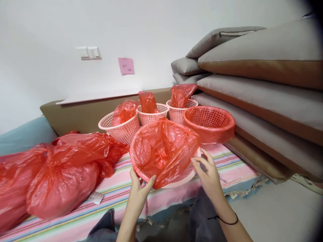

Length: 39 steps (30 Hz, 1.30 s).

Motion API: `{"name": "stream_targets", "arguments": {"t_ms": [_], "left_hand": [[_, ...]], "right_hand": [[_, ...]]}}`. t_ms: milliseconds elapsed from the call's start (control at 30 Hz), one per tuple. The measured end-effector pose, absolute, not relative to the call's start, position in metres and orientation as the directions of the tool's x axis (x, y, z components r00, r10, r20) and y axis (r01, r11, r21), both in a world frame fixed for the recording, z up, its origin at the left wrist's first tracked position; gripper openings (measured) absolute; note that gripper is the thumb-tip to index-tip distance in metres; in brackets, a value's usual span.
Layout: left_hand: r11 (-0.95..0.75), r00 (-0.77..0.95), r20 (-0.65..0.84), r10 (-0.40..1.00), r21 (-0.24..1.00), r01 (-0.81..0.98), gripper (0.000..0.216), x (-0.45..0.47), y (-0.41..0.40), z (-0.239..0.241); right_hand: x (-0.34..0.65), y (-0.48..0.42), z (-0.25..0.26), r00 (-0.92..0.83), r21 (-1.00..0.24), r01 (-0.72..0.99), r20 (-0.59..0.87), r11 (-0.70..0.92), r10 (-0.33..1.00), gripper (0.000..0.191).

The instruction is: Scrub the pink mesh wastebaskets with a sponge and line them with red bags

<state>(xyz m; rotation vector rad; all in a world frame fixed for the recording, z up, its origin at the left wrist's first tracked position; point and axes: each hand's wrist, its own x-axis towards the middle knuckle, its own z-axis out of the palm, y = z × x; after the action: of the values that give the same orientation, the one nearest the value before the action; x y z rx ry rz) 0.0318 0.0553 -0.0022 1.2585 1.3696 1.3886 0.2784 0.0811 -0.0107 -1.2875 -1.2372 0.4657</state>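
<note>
A pink plastic mesh basket [180, 182] tilts toward me at the front of the striped cloth. Inside it is a thin red plastic bag [161, 151], pulled over the left and far rim. At the near right, part of the rim is bare. My left hand [141, 185] grips the near left rim, thumb on the bag and fingers below the edge. My right hand [205, 169] is at the right rim, its fingers pinching the bag's edge there. Just behind stands another basket [209, 124] with a red bag folded over its whole rim.
Several pink baskets, including one at the left [126, 132], stand behind, each with a crumpled red bag inside. Full red bags [68, 178] lie at the left. Grey cushions [259, 87] are stacked at the right. A pink note [126, 66] sticks to the wall.
</note>
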Motion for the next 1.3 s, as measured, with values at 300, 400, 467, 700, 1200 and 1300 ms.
{"name": "stream_targets", "arguments": {"t_ms": [300, 400, 467, 700, 1200, 1300], "left_hand": [[-0.12, -0.238, 0.14, 0.961, 0.988, 0.097, 0.079, 0.051, 0.043, 0.006], [-0.1, -0.314, 0.115, 0.942, 0.993, 0.064, 0.077, 0.055, 0.043, 0.008], [-0.084, -0.368, 0.102, 0.924, 0.994, 0.065, 0.071, 0.055, 0.045, 0.007], [-0.053, -0.422, 0.053, 0.905, 0.999, 0.013, 0.065, 0.06, 0.044, 0.004], [-0.049, -0.38, 0.059, 0.923, 0.998, 0.036, 0.077, 0.051, 0.037, -0.008], [-0.04, -0.364, 0.043, 0.93, 0.999, 0.016, 0.081, 0.047, 0.031, -0.009]], "right_hand": [[0.265, 0.083, -0.002, 0.439, -0.939, -0.234, 0.128, 0.25, 0.89, 0.03], [0.269, 0.073, -0.014, 0.51, -0.891, -0.372, 0.037, 0.259, 0.859, 0.026], [0.273, 0.065, -0.029, 0.554, -0.887, -0.394, -0.019, 0.242, 0.832, 0.026], [0.278, 0.064, -0.084, 0.511, -0.913, -0.403, -0.162, 0.069, 0.844, 0.029], [0.272, 0.096, -0.094, 0.353, -0.849, -0.526, -0.262, -0.041, 0.898, 0.034], [0.281, 0.104, -0.074, 0.388, -0.813, -0.576, -0.177, 0.088, 0.904, 0.034]]}}
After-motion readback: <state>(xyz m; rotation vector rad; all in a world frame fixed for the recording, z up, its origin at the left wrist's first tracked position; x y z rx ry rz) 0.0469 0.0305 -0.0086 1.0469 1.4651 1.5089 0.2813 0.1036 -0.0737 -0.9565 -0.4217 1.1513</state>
